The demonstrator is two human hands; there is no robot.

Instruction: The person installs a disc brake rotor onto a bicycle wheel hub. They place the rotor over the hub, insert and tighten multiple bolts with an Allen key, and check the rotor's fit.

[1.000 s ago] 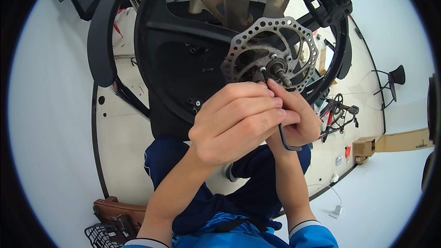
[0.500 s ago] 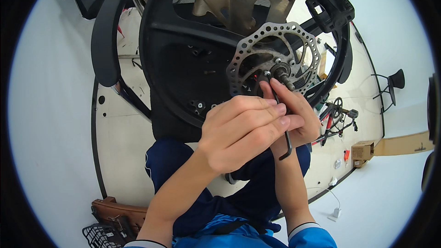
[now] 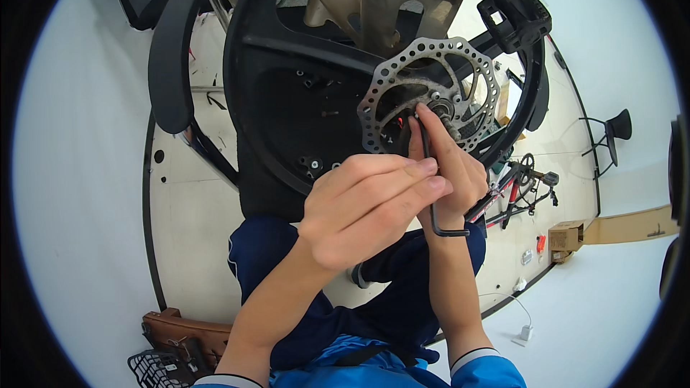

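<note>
A black L-shaped hex key (image 3: 435, 220) slants between both hands, its short bent end pointing right. Bent fingers of my left hand (image 3: 366, 205) pinch the key's shaft near its middle. My right hand (image 3: 458, 176) is closed, with thumb and fingertips around the key's upper end at the rotor's hub; the bolt there is hidden by the fingertips. The steel brake rotor (image 3: 371, 98) has a scalloped, drilled rim and lies on the black spoked wheel (image 3: 231, 93). A threaded axle (image 3: 448, 126) sticks out beside my right fingers.
The wheel rests over a black chair seat (image 3: 269, 197), with an armrest (image 3: 171, 72) at left. Small bolts and parts (image 3: 314, 165) lie within the wheel's opening. A red-and-black bicycle frame (image 3: 514, 190) and a cardboard box (image 3: 568, 236) are on the floor at right.
The hex key has turned, its bent end swinging from lower left to pointing right. My left hand has shifted slightly left, and my right fingertips have moved up toward the hub.
</note>
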